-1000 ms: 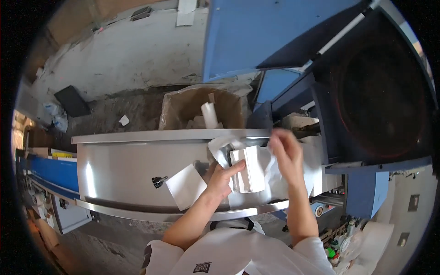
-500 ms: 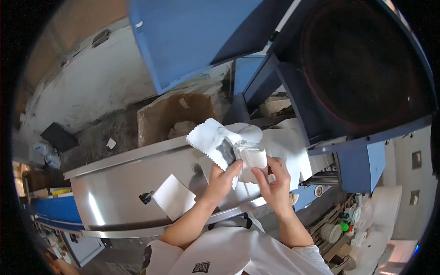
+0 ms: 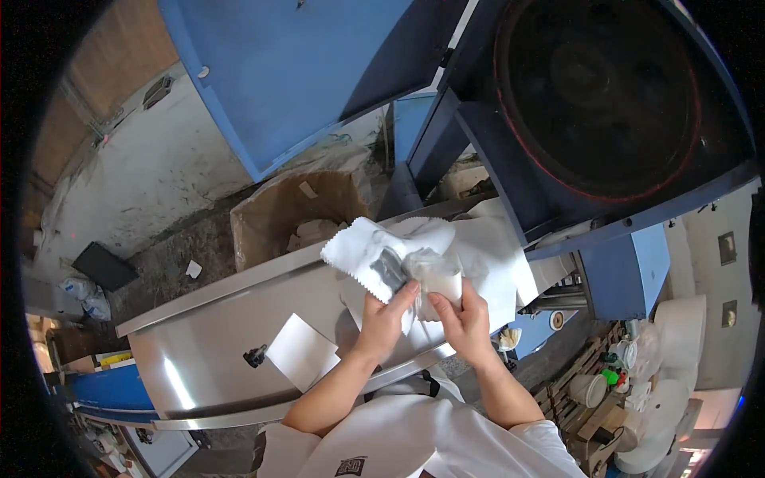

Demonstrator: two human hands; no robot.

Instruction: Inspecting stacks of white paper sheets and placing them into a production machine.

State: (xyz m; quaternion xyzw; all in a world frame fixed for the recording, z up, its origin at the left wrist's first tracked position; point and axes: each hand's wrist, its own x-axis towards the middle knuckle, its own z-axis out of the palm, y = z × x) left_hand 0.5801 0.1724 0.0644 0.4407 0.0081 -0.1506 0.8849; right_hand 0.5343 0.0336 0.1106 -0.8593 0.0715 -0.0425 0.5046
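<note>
Both of my hands meet over the metal table in front of me. My left hand [image 3: 381,323] is closed on a white packet [image 3: 358,247] with zigzag-cut edges and a shiny silver-grey patch; its thumb reaches the bundle beside it. Fingers of my right hand [image 3: 468,323] are closed on a white folded bundle [image 3: 441,283], which has something clear and glossy at its upper left. The bundle lies against the packet's right side, and I cannot tell whether it is partly inside. Beneath them, white sheets [image 3: 496,275] lie spread on the table.
The metal table [image 3: 215,334] has raised edges and bears a white square sheet [image 3: 303,350] and a small black object [image 3: 254,355]. Beyond it stands a large lined carton [image 3: 263,215]. A blue machine [image 3: 621,271] with an open blue door [image 3: 303,72] rises at the far right.
The white bundle has tilted and shifted slightly left, closer against the packet, with my right hand moving along with it. The whole view has turned a little.
</note>
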